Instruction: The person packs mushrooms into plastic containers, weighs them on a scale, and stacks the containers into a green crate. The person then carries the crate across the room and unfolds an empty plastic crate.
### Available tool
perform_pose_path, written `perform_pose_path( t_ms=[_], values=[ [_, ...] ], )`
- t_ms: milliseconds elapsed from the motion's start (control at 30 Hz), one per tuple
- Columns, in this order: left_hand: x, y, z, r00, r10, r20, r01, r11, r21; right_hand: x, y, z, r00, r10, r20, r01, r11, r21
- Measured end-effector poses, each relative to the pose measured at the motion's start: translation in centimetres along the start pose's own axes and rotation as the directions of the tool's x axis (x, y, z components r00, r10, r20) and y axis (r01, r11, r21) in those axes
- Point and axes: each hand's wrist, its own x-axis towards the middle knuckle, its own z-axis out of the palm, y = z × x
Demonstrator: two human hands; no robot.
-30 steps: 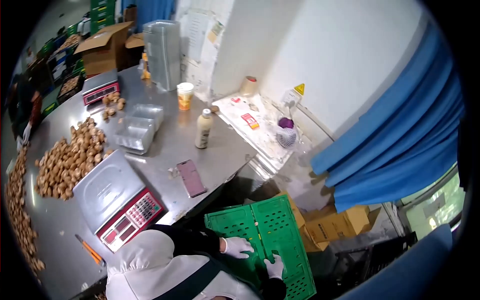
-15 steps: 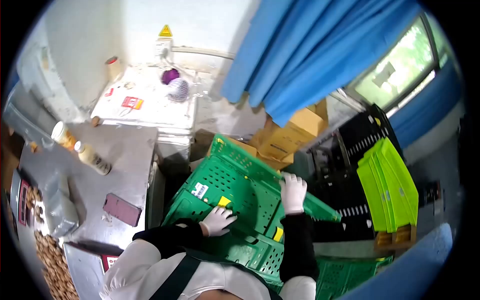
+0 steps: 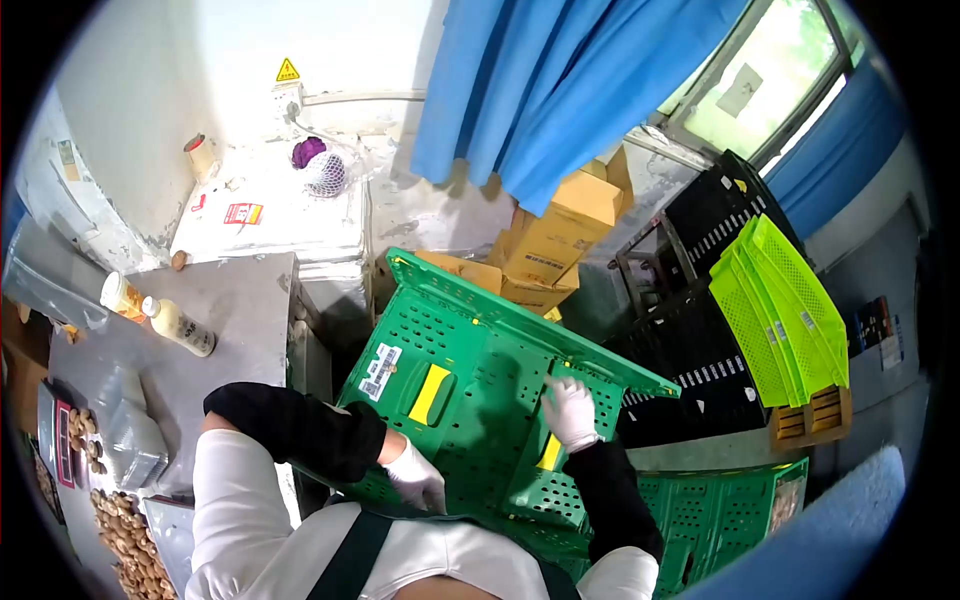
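A green folding plastic crate (image 3: 500, 395) sits in front of me, with its long far wall raised and a white barcode label and yellow latches showing. My left hand (image 3: 418, 478), white-gloved, is curled with its fingers together at the crate's near edge; its fingertips are partly hidden. My right hand (image 3: 572, 414), also gloved, rests against the crate's right end panel beside a yellow latch (image 3: 549, 452). Its fingers are partly stretched out.
To the left, a metal table (image 3: 235, 345) bears bottles (image 3: 180, 327), a clear plastic container (image 3: 132, 440) and mushrooms (image 3: 130, 545). Cardboard boxes (image 3: 560, 235) stand behind the crate. Lime baskets (image 3: 775, 315) and black crates (image 3: 690, 370) stand right. Another green crate (image 3: 715, 515) lies lower right.
My left hand has moved from the crate's inner panel down to the near edge. My right hand has come down off the far wall's rim onto the right end panel. The view has shifted.
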Motion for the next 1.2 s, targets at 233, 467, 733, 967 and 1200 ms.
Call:
perform_pose_path(
  t_ms=[233,467,733,967,1200],
  values=[
    [1.6,-5.1,-0.6,0.788,-0.127,-0.602,0.595,0.410,0.691,-6.8,1.0,6.5,0.796,0.333,0.506,-0.397,0.917,0.021],
    [-6.3,-10.4,-4.9,0.123,0.169,-0.978,0.989,0.056,0.134,-6.7,-0.1,7.3,0.759,0.362,0.541,-0.429,0.903,-0.001],
    [-11.9,-11.5,-6.5,-0.091,0.048,-0.995,0.995,-0.036,-0.093,-7.2,-0.3,8.2,0.789,0.362,0.497,-0.418,0.909,0.000],
    [-0.2,-6.6,-5.4,0.719,0.233,-0.655,0.648,0.117,0.753,-5.6,-2.0,7.0,0.614,0.517,0.596,-0.676,0.734,0.059],
    [1.3,-9.5,-3.5,0.826,0.201,-0.526,0.513,0.115,0.851,-6.9,-2.3,4.3,0.729,0.543,0.416,-0.663,0.712,0.232]
  ],
)
